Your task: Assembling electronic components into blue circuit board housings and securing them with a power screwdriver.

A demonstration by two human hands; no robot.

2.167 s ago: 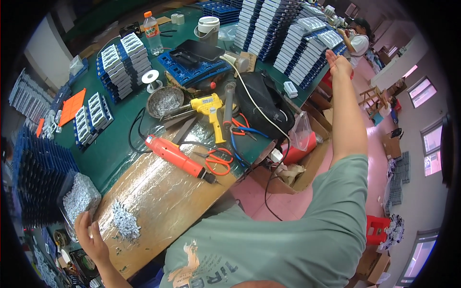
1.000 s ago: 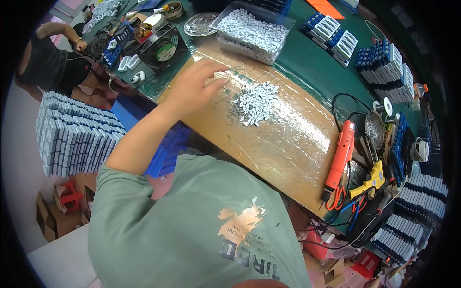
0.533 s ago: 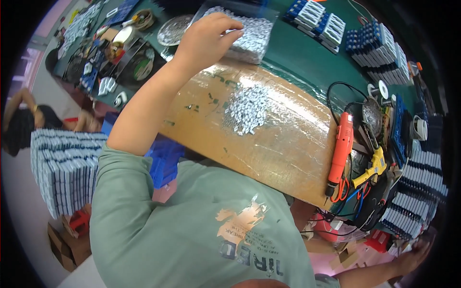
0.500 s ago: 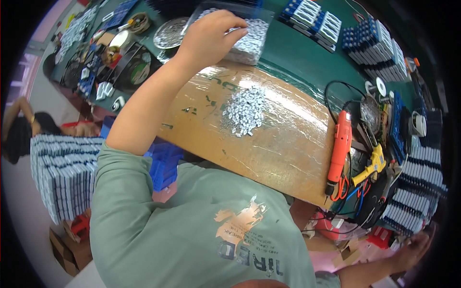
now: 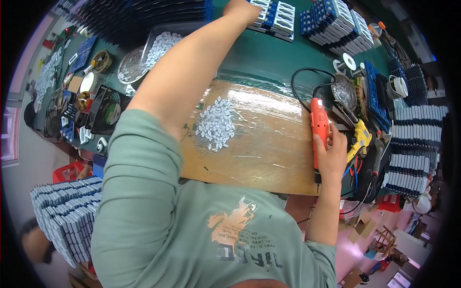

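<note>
Red tubular power driver lies at the brown surface's right edge, our right hand half-curled against it; our left hand meets blue-and-white panels, and we can't tell either grip.

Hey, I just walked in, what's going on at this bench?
Someone in a green shirt is working with both hands apart. The left hand is stretched out to some blue-and-white racks; its grip isn't clear. The right hand is at a red power tool, thumb over its body. Between the arms, a loose pile of small white pieces lies on a brown board.
</note>
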